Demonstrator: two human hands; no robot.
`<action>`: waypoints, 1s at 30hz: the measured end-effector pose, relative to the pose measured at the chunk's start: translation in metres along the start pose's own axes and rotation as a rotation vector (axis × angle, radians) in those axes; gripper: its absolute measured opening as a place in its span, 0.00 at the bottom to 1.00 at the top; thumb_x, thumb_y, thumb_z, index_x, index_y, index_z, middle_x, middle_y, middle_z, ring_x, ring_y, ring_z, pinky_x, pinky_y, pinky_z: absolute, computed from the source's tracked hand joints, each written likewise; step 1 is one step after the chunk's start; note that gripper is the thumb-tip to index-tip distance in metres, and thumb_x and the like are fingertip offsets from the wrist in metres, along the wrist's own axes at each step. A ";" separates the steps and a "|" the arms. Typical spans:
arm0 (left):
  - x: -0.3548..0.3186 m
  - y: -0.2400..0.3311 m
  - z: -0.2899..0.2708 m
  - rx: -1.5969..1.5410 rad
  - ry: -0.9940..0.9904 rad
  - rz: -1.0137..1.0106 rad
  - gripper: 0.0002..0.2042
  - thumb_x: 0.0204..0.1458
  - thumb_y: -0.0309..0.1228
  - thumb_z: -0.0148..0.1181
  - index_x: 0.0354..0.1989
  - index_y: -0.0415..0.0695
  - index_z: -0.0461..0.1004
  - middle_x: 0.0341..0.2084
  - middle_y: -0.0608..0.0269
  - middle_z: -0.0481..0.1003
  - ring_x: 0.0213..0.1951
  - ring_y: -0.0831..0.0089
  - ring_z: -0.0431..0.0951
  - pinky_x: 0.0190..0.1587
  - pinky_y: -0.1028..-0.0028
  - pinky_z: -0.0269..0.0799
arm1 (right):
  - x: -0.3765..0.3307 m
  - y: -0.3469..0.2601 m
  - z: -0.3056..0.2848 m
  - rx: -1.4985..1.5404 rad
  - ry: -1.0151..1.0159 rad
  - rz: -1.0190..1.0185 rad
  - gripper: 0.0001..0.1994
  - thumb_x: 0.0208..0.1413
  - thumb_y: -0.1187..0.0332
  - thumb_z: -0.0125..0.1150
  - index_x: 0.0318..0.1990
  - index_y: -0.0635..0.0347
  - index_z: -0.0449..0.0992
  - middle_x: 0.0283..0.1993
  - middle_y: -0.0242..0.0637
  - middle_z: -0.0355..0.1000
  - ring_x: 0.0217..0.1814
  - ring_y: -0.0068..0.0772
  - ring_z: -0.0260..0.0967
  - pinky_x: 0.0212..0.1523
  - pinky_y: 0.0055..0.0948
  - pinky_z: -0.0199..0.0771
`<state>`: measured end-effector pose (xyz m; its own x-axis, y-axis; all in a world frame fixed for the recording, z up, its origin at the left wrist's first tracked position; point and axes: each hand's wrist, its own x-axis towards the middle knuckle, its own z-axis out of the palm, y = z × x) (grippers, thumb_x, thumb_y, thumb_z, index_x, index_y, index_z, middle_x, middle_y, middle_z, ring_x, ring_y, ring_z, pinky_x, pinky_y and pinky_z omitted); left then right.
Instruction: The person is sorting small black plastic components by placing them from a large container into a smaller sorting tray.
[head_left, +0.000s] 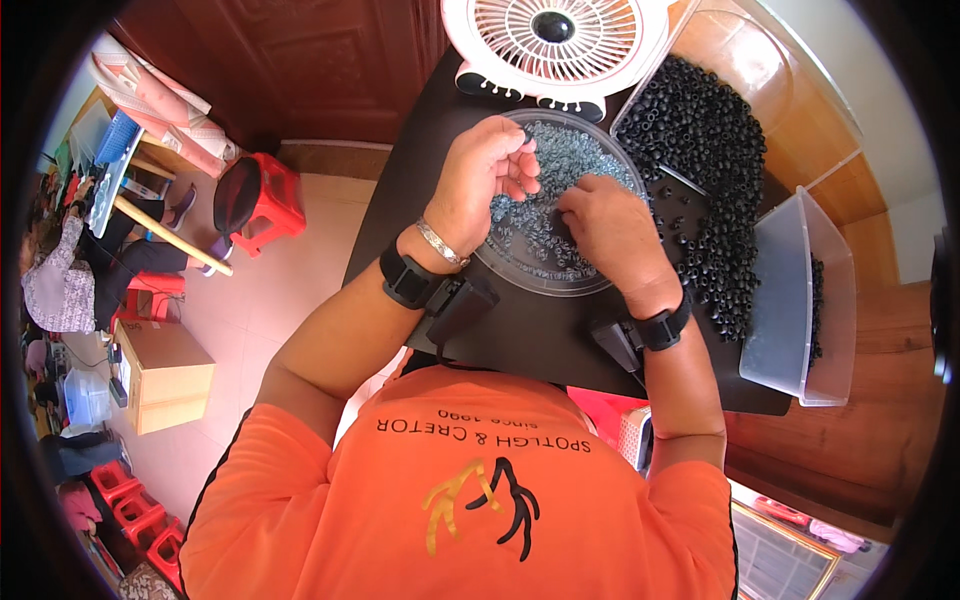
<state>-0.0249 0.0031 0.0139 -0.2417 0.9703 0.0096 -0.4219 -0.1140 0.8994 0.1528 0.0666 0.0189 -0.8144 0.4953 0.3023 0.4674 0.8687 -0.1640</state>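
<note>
My left hand (478,185) is raised over the left rim of a round clear tray (545,287). Its fingers are curled, and a small black ring-shaped piece (527,137) shows at the thumb and fingertip. Many small, clear bluish pieces (575,145) lie spread in the tray. Over the tray's right side, my right hand (612,228) has its fingers bent down and pinched together among those pieces. Whatever sits between its fingertips is hidden. Each wrist wears a black band with a small box.
A white fan (555,45) stands behind the tray. Loose black ring-shaped pieces (700,120) are heaped on the dark table (520,335) to the right, near a clear plastic bin (785,295). On the left are a red stool (275,205), a cardboard box (165,375) and a seated person (70,275).
</note>
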 end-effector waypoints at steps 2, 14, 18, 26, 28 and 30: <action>-0.004 0.004 -0.001 -0.002 -0.005 0.000 0.10 0.55 0.37 0.50 0.31 0.44 0.71 0.24 0.64 0.74 0.26 0.73 0.74 0.30 0.77 0.65 | -0.001 0.005 -0.001 -0.124 -0.001 0.001 0.03 0.45 0.74 0.59 0.27 0.56 0.78 0.29 0.36 0.70 0.36 0.40 0.69 0.38 0.37 0.72; -0.004 0.001 0.002 -0.024 -0.024 -0.023 0.10 0.55 0.37 0.49 0.32 0.43 0.71 0.24 0.63 0.74 0.26 0.72 0.75 0.31 0.77 0.66 | 0.005 0.001 0.006 0.158 0.013 -0.057 0.04 0.44 0.71 0.63 0.30 0.57 0.77 0.30 0.35 0.70 0.39 0.40 0.69 0.41 0.37 0.71; -0.003 0.001 0.001 -0.008 -0.042 -0.043 0.10 0.54 0.38 0.50 0.32 0.43 0.71 0.24 0.64 0.74 0.26 0.72 0.75 0.30 0.77 0.67 | 0.005 0.001 0.003 0.082 -0.035 -0.005 0.04 0.45 0.72 0.62 0.30 0.58 0.76 0.29 0.37 0.70 0.40 0.41 0.69 0.42 0.38 0.70; -0.003 -0.005 0.003 0.087 -0.138 -0.146 0.10 0.54 0.37 0.50 0.32 0.44 0.71 0.27 0.64 0.75 0.28 0.73 0.75 0.31 0.77 0.68 | 0.001 0.012 -0.003 0.612 0.166 0.155 0.03 0.49 0.77 0.60 0.31 0.64 0.75 0.30 0.33 0.74 0.34 0.30 0.72 0.36 0.29 0.72; -0.004 -0.006 0.006 0.169 -0.221 -0.173 0.09 0.55 0.36 0.50 0.33 0.43 0.71 0.31 0.65 0.74 0.32 0.76 0.75 0.32 0.77 0.68 | -0.001 0.012 -0.005 1.014 0.102 0.267 0.02 0.54 0.75 0.60 0.33 0.64 0.75 0.31 0.28 0.74 0.35 0.16 0.68 0.34 0.21 0.69; -0.006 -0.004 0.009 0.226 -0.286 -0.163 0.09 0.55 0.36 0.50 0.33 0.43 0.71 0.31 0.65 0.73 0.32 0.76 0.74 0.32 0.78 0.68 | -0.001 0.015 -0.005 1.151 0.083 0.301 0.03 0.55 0.75 0.60 0.34 0.64 0.74 0.31 0.28 0.74 0.34 0.16 0.68 0.34 0.20 0.68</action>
<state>-0.0139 -0.0003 0.0144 0.0789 0.9957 -0.0490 -0.2239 0.0656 0.9724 0.1627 0.0794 0.0207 -0.6807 0.7148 0.1602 0.0182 0.2352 -0.9718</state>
